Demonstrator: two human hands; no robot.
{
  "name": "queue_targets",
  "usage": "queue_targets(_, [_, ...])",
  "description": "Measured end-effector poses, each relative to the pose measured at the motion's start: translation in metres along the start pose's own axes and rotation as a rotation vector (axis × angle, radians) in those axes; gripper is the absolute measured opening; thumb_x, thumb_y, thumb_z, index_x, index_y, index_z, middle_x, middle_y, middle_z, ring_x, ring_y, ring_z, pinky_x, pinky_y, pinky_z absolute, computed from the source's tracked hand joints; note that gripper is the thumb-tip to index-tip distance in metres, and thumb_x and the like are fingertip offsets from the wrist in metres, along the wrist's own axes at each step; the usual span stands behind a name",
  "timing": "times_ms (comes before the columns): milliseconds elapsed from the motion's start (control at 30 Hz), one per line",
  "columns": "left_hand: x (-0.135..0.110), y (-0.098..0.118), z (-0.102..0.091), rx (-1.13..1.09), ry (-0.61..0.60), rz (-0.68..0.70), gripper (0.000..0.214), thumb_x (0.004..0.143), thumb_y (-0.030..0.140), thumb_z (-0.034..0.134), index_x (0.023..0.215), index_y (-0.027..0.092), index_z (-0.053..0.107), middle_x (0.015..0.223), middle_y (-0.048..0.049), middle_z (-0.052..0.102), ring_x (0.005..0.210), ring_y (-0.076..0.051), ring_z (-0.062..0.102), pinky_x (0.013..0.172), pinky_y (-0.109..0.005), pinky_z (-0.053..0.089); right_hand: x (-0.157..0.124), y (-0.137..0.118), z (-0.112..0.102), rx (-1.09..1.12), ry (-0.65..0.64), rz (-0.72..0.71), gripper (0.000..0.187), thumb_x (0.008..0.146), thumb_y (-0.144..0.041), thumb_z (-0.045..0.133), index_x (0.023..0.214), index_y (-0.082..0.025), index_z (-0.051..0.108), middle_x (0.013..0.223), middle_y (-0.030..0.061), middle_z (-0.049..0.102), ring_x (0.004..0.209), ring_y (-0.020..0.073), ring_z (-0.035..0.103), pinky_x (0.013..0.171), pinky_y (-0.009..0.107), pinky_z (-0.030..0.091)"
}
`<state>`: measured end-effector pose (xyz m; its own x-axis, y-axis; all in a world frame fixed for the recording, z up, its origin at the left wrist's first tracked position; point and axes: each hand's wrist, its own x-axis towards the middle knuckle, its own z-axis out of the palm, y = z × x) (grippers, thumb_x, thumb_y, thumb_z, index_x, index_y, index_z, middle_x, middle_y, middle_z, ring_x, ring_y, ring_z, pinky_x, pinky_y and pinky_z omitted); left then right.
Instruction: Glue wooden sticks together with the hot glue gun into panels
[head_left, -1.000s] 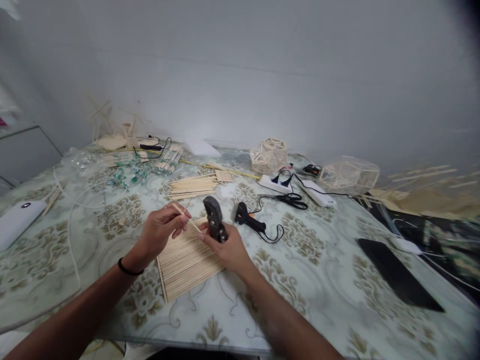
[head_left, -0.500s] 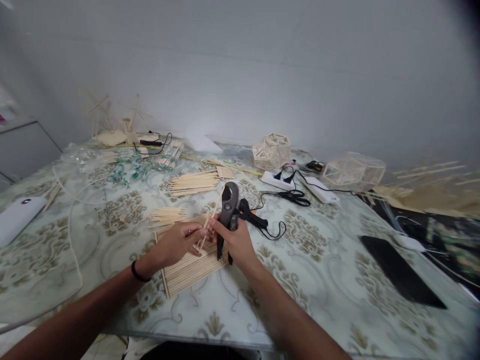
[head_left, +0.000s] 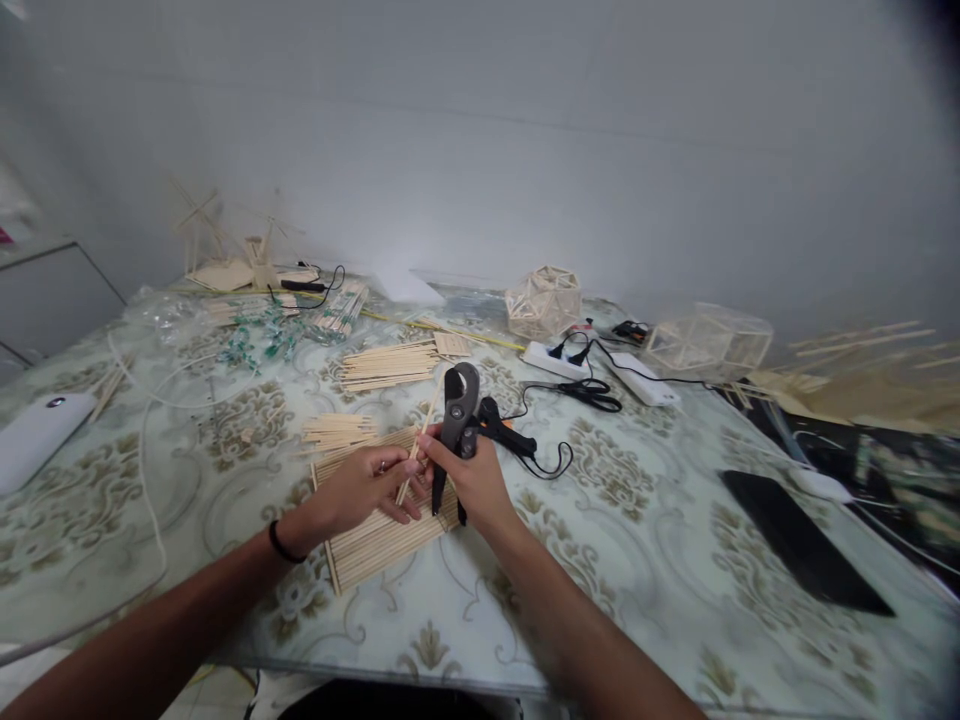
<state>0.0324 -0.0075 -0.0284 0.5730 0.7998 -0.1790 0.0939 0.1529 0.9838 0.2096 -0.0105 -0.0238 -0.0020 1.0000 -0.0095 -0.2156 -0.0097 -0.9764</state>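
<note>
My right hand [head_left: 474,478] grips a dark grey pair of cutters [head_left: 459,405], its jaws pointing away from me and parted. A thin wooden stick [head_left: 431,408] runs up beside the cutters, pinched between the fingers of my left hand [head_left: 375,488]; my right thumb and fingertips meet it too. Below both hands lies a flat panel of wooden sticks [head_left: 375,552] set side by side. Short loose sticks [head_left: 337,430] lie just beyond its left corner. Behind them is a pile of longer sticks [head_left: 388,366].
A black glue gun [head_left: 510,432] with a cord lies right of the cutters, near black scissors [head_left: 589,393] and a white power strip [head_left: 555,360]. Stick-built frames [head_left: 544,302] stand at the back. A black phone-like slab [head_left: 802,540] lies right; a white device [head_left: 45,435] left.
My left fingers have shifted slightly on the stick, with the lower fingers more extended. The stick now stands a little further left of the cutters' jaws. The cutters stay in my right hand.
</note>
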Motion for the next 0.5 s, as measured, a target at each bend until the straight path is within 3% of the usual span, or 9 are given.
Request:
queue_targets(167, [0.0019,-0.0003,0.0013,-0.034,0.017,0.009,0.051,0.091,0.067,0.063,0.091,0.016,0.068,0.078,-0.0043,0.074,0.073,-0.018,0.075,0.070,-0.032,0.066,0.0006,0.0028,0.0001,0.007,-0.003,0.010,0.039,0.070,-0.050,0.088,0.084,-0.017,0.073,0.060,-0.0015,0.068,0.048,0.0127,0.059,0.050,0.025,0.049])
queue_targets(500, [0.0033,-0.0032,0.0014,-0.112,0.007,0.013,0.048,0.086,0.064,0.071,0.089,0.015,0.068,0.082,-0.0055,0.074,0.073,-0.019,0.074,0.072,-0.034,0.066,0.0033,0.0029,0.0003,0.004,0.000,-0.016,0.033,0.072,-0.045,0.087,0.080,-0.017,0.071,0.060,-0.0021,0.067,0.049,0.0126,0.058,0.052,0.025,0.049])
